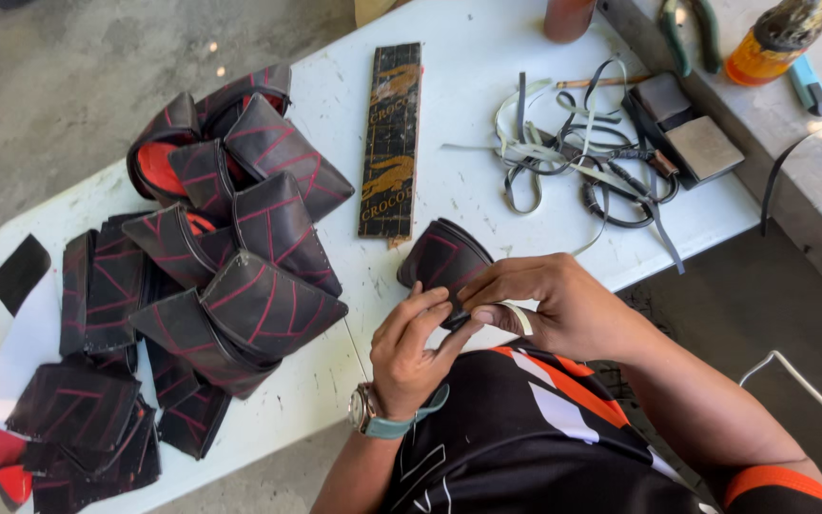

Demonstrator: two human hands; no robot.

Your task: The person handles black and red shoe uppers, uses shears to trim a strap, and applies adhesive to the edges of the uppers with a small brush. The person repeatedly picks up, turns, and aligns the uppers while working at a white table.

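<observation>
Both hands, left hand (416,347), right hand (544,305), gripping curved black red-stitched pouch (441,262)

A pouch (441,259) is held between the left hand (411,347) and the right hand (549,305), over the table (449,190) edge. A heap of pouches (225,238) is piled left of the hands. A ruler (391,143) lies just beyond them; tangled straps (573,152) are spread beyond-right.

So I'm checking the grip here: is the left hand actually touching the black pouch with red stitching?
Touching. The head view shows the left hand with fingertips pressed on the black pouch, which the right hand also grips.
</observation>
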